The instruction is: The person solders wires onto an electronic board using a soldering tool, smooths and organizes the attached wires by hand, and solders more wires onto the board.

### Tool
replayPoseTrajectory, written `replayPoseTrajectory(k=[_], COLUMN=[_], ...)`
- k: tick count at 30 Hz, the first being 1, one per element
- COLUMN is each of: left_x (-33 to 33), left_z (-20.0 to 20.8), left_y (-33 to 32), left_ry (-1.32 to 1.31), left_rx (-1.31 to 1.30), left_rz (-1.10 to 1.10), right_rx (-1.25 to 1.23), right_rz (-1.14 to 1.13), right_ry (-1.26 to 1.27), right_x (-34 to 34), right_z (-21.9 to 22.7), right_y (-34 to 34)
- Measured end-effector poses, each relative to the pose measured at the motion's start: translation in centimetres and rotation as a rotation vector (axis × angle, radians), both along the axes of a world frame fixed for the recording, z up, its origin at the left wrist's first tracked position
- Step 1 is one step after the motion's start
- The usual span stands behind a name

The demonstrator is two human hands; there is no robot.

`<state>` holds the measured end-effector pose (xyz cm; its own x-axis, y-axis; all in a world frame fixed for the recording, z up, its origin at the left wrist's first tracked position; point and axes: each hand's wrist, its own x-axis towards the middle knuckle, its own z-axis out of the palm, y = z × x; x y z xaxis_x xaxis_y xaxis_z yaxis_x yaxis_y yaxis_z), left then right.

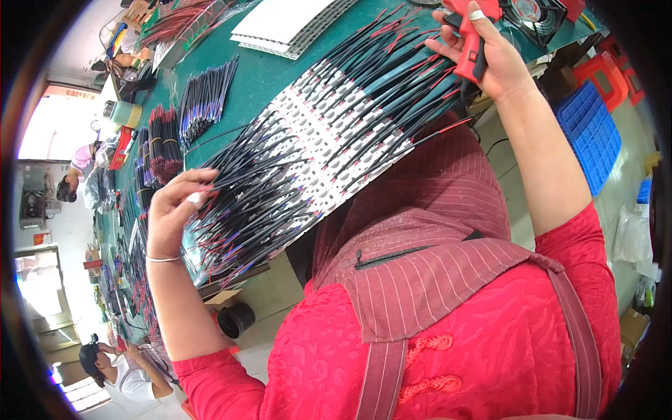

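A white perforated board (350, 133) lies tilted in front of me, with rows of small grey parts and many black wires with red and blue ends fanning out from both sides. At its left side, my left hand (171, 206) is closed on the ends of some black wires (238, 189); white tape wraps a fingertip. My right hand (500, 59), at the upper right, grips the handle of a red and black pistol-grip tool (471, 49). Some of its fingers stick out past the handle, over the far wire ends. The tool's top is cut off by the frame.
On the green table (255, 80) lie bundled wires (206, 98) and stacked white boards (287, 24). A black fan (535, 17) stands beside the tool. To the right are a blue crate (589, 136) and red stools (603, 80). Another person (126, 371) sits at the lower left.
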<state>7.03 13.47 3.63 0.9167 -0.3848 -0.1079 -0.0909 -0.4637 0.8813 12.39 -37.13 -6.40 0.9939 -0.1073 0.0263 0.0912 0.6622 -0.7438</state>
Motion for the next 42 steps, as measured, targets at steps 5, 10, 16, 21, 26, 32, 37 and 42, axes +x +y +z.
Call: replayPoseTrajectory(k=[5, 10, 16, 21, 26, 32, 37, 42], left_x=[-1.2, -4.0, 0.0, 1.2, 1.2, 1.0, -3.7, -5.0], left_z=[4.8, 5.1, -2.3, -6.6, -7.4, -2.5, -2.8, -4.7], left_y=[-2.0, -10.6, -14.7, -11.2, -10.2, -12.3, -17.2, -19.1], left_ry=[-0.535, -1.113, -0.882, -0.633, -0.638, -0.438, -0.686, -0.787], left_rx=[0.38, 0.771, 0.954, 1.084, 1.039, 0.993, 0.712, 0.708], left_rz=[0.337, 0.048, -0.203, -0.105, -0.127, -0.236, -0.345, -0.265], right_rx=[-0.004, -0.003, 0.011, 0.002, -0.015, 0.007, 0.016, 0.012], right_rz=[0.037, 0.019, 0.075, 0.031, 0.055, 0.075, 0.072, 0.048], right_ry=[-0.016, -0.007, -0.068, -0.001, -0.042, -0.092, -0.087, -0.092], right_x=[0.1, -0.1, -0.1, 0.2, 0.3, 0.4, 0.5, 0.4], right_z=[0.1, 0.4, 0.1, -0.2, -0.4, -0.7, -0.7, -0.8], right_y=[0.0, 0.1, 0.0, -0.2, -0.5, -0.6, -0.6, -0.6])
